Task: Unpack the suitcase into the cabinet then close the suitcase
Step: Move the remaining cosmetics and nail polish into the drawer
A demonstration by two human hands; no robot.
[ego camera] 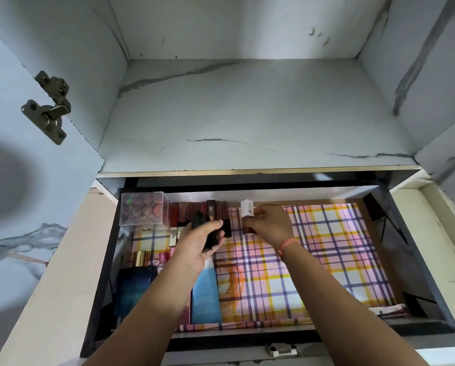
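Right hand (268, 223) is curled round a white box (247, 207), held at twelve o'clock in the drawer (300, 194) beside the dark red row (186, 211), probably to extend it; a black item (200, 220) is gripped by the left hand (194, 247). No suitcase is seen.

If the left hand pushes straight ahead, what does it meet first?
Likely the row of dark red boxes just beyond the black item the left hand grips, though depth is unclear.

A single wide-angle view from the person's head looks forward and steeply down, close over the open drawer (106, 273). The cabinet (247, 27) shelf (247, 114) lies beyond the drawer's far edge.
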